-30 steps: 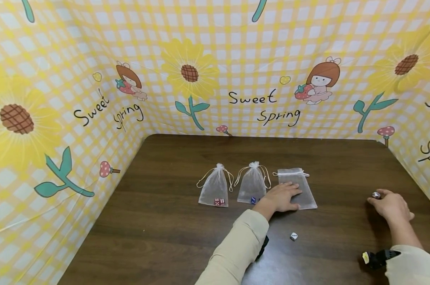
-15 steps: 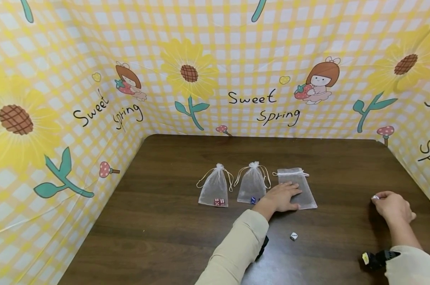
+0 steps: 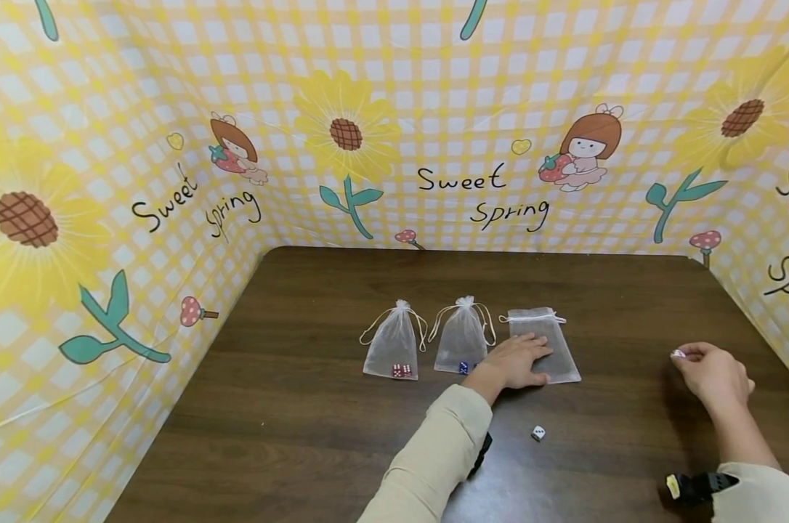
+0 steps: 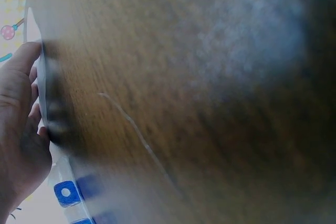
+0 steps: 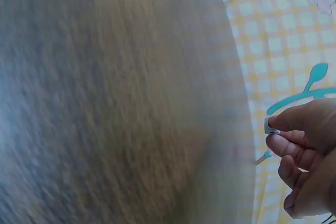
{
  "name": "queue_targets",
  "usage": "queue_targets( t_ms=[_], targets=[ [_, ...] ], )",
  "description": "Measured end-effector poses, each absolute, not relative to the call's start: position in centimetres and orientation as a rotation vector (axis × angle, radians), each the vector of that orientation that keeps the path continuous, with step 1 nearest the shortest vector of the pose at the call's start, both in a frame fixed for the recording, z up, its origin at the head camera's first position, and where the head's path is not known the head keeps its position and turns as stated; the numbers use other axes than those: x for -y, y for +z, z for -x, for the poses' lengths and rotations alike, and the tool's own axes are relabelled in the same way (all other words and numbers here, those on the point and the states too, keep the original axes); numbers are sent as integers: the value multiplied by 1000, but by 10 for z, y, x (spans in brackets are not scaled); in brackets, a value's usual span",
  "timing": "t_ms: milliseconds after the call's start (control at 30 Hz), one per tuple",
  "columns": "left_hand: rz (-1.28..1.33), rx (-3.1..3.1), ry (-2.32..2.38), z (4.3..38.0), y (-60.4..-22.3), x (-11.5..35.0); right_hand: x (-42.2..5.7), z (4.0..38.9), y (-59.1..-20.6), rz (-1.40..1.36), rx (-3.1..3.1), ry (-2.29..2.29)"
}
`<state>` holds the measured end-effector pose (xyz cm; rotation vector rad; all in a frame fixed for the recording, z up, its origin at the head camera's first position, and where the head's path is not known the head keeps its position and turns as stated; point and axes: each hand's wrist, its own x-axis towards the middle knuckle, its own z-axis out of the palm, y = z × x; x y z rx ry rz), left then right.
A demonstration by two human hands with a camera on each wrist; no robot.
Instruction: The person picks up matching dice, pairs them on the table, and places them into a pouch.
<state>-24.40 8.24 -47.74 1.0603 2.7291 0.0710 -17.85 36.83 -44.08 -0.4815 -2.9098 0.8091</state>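
My left hand (image 3: 514, 362) rests with fingers spread on a flat white mesh drawstring bag (image 3: 561, 356), the rightmost of three. Off to the right, my right hand (image 3: 716, 374) pinches a white die (image 5: 271, 126) between thumb and fingertip, above the table in the right wrist view. Another white die (image 3: 538, 434) lies on the table below the left hand. The middle mesh bag (image 3: 461, 341), drawn closed, holds blue dice (image 4: 67, 193), one partly hidden by the left wrist. The leftmost mesh bag (image 3: 391, 341), also drawn closed, holds red dice (image 3: 402, 370).
The dark wooden table (image 3: 290, 428) is bordered at the back and sides by a yellow checked cloth (image 3: 434, 109) with printed flowers. Black wrist camera gear (image 3: 698, 488) sits at the right sleeve. Loose cords spread beside the two closed bags.
My right hand has picked up the white die from the table at the right and moved slightly left with it. The left hand has stayed on the bag.
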Motion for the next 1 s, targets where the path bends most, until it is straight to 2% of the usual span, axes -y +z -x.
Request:
queue_targets(
  t_ms=[567, 1000],
  targets=[
    [-1067, -2736, 72, 244, -476, -81, -304, 164, -426, 80, 2799, 777],
    [-1092, -2741, 66, 244, -476, -82, -260, 142, -433, -185, 2812, 737]
  ],
)
